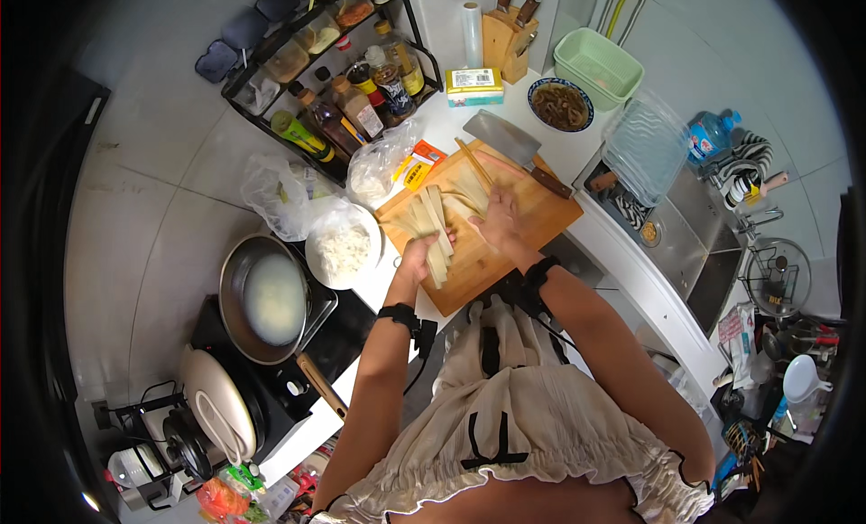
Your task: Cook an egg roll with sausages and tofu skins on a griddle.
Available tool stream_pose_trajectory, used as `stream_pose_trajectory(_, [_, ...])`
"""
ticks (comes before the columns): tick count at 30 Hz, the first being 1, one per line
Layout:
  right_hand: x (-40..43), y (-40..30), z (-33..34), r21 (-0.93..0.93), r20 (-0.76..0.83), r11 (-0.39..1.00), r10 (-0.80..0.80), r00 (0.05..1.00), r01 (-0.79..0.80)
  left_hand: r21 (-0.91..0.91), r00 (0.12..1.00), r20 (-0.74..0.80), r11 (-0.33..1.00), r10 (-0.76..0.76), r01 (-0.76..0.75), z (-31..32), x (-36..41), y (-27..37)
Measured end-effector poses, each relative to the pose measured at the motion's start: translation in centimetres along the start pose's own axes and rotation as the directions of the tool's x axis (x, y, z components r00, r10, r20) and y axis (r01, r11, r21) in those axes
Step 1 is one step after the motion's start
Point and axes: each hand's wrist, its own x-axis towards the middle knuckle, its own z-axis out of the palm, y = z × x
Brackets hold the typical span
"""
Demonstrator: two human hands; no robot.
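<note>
A bundle of pale flat strips [429,219], like wide noodles or cut bean curd sheet, is in my left hand [421,255], over the left half of a wooden cutting board [460,289]. My right hand [499,219] is on the right half of the board, against more pale strips [467,189]. Its fingers partly cover them, so a firm grip is not visible. Wooden chopsticks [473,162] lie just beyond that hand. A cleaver [504,138] rests across the board's far right corner, its dark handle pointing right. Beside the chopsticks lies a pinkish strip [500,164].
Left stand a white bowl [342,279] of pale food, plastic bags [274,192] and a pan [233,307] with cloudy liquid on the cooktop. Behind are a seasoning packet [418,165], bottle rack [338,44], knife block [504,44] and patterned bowl [560,106]. The sink [697,226] is right.
</note>
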Motion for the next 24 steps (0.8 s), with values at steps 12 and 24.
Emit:
stream_pose_trajectory(12, [-0.8, -3.5, -1.7, 0.234, 0.401, 0.946, 0.117, 0.908, -0.225, -0.291, 0.997, -0.076, 0.956, 0.009, -0.031, 2.4, -0.5, -2.2])
stream_pose_trajectory(24, [-3.3, 1.4, -2.0, -0.1, 0.186, 0.989, 0.123, 0.975, -0.105, 0.482, 0.901, -0.416, 0.87, 0.125, 0.102, 3.6, -1.9, -3.0])
